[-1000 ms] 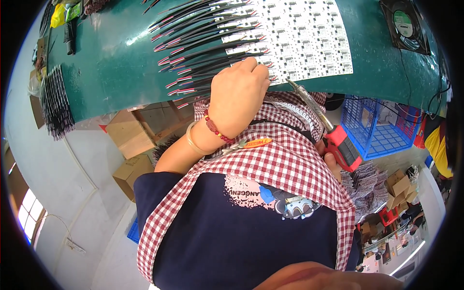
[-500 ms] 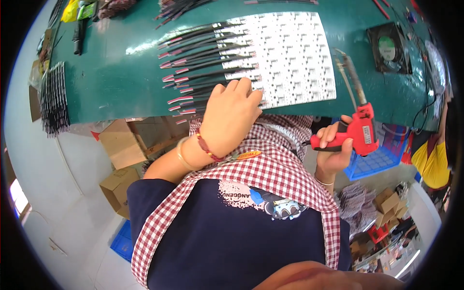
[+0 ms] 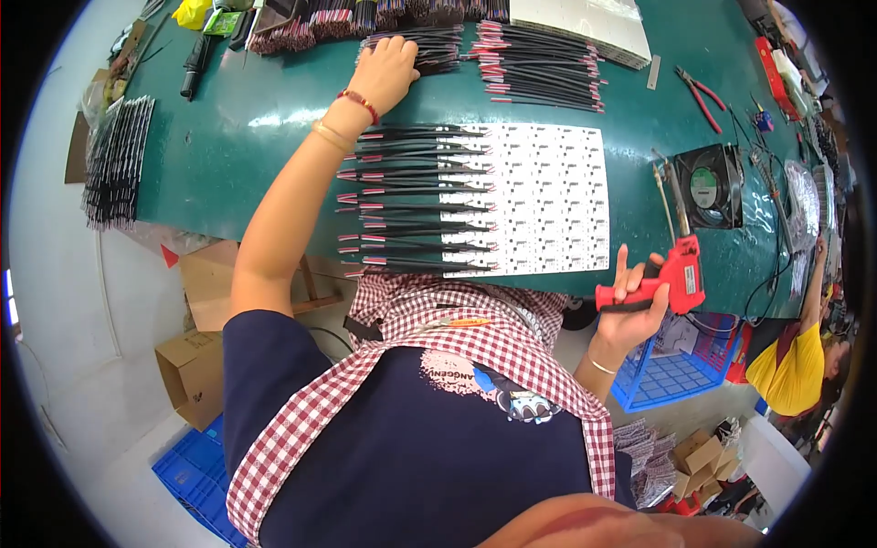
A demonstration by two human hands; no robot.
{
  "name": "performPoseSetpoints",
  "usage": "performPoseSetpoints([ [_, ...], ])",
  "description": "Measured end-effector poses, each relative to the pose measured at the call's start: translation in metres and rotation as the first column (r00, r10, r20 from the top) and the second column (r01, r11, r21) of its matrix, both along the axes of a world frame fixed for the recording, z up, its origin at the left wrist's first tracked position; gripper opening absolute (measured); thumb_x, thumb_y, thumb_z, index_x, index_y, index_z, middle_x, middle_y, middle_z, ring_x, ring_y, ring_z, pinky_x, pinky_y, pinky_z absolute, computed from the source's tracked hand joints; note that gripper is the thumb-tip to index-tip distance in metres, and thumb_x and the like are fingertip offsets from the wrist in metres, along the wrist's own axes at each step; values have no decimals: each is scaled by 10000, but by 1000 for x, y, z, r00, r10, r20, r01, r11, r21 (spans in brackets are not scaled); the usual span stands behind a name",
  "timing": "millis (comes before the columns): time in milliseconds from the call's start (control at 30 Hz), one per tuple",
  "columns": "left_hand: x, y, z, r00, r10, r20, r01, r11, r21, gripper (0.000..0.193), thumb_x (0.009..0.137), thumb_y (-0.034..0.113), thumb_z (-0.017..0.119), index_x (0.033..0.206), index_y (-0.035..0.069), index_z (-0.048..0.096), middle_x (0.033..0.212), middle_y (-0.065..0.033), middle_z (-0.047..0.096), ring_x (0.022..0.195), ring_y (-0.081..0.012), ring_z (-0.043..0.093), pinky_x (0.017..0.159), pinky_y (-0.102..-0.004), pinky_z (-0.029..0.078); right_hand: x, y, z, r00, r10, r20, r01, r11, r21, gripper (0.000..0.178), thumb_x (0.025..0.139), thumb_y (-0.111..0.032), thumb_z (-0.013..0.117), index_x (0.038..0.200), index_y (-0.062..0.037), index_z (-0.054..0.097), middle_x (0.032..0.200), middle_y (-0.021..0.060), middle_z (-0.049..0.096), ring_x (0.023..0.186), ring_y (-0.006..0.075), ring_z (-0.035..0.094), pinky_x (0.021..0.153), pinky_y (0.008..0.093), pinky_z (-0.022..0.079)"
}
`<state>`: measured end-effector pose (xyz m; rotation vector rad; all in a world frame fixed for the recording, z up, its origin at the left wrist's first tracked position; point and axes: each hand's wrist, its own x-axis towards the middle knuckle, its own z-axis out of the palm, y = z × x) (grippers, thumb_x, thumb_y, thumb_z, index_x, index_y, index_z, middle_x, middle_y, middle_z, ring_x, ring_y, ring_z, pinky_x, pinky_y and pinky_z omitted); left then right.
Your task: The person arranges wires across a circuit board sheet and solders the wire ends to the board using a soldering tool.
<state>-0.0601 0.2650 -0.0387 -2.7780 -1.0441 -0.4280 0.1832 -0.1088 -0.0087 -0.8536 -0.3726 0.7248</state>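
Note:
My left hand (image 3: 387,73) reaches to the far side of the table, over a pile of black wires (image 3: 438,47). Its fingers are curled down among the wires; the fingertips and anything between them are hidden. Red soldering gun (image 3: 681,279) in grip, my right hand (image 3: 635,301) is beside the table's near edge, index finger raised off the handle. The gun's tip and thin feed tube point up and away. Between the hands lies a white circuit board sheet (image 3: 548,196), with a row of black wires (image 3: 393,201) across its left part, their red and white ends sticking out leftward.
More wires (image 3: 539,68) and a stack of white sheets (image 3: 585,27) lie at the back. To the right are a black fan (image 3: 708,187) and red-handled pliers (image 3: 702,96). Bundled strips (image 3: 119,164) hang over the left edge. A blue crate (image 3: 676,370) stands below; a person in yellow (image 3: 790,374) is at right.
My left hand has left the wires on the sheet and moved away to the pile at the back. The right hand still holds the soldering gun; its index finger is now raised. The view has shifted.

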Motion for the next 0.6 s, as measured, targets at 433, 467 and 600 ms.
performPoseSetpoints([
  [433, 17, -38, 65, 258, 230, 938, 278, 913, -300, 83, 958, 88, 415, 996, 14, 415, 790, -45, 520, 693, -107, 518, 664, -250, 438, 12, -9, 25, 995, 34, 97, -39, 998, 50, 394, 964, -330, 428, 1173, 4, 440, 627, 26, 435, 450, 100, 407, 1099, 425, 266],
  [467, 22, -48, 59, 223, 222, 949, 358, 887, -292, 83, 964, 88, 409, 1009, 18, 409, 797, -43, 515, 696, -110, 513, 679, -248, 438, 12, -10, 26, 995, 35, 94, -41, 997, 68, 393, 964, -329, 429, 1177, 1, 436, 634, 26, 435, 455, 99, 411, 1087, 419, 280],
  [600, 35, -62, 16, 153, 372, 916, 581, 716, -388, 100, 982, 114, 418, 1031, 28, 403, 781, -32, 497, 675, -98, 488, 675, -239, 435, 13, -12, 30, 994, 43, 101, -54, 993, 102, 394, 965, -334, 435, 1186, -8, 430, 653, 26, 434, 477, 97, 424, 1021, 394, 340],
])
